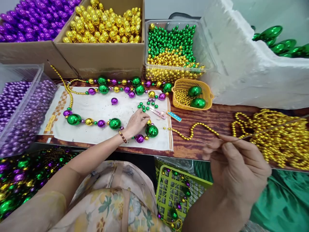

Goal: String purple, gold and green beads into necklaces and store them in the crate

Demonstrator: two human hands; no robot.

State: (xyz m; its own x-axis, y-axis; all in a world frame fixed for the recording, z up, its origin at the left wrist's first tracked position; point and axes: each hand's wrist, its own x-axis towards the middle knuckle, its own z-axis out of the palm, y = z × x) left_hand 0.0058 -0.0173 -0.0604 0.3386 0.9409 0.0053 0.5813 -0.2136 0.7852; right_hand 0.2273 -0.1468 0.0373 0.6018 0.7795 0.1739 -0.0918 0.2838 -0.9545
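My right hand is raised over the table's front edge, thumb and fingers pinched on a thin thread that runs off to the right. Near its fingertips lies the end of a small gold bead chain. On the white cloth, my left hand has its fingers closed beside a large green bead and a gold bead; what they pinch is hidden. A strand of purple, green and gold beads curves around the cloth. Loose small green beads and pink-handled snips lie just beyond that hand.
Boxes of purple and gold beads stand behind, beside a clear bin and a yellow basket. Gold chains heap at right, near a white foam box. A green crate sits below.
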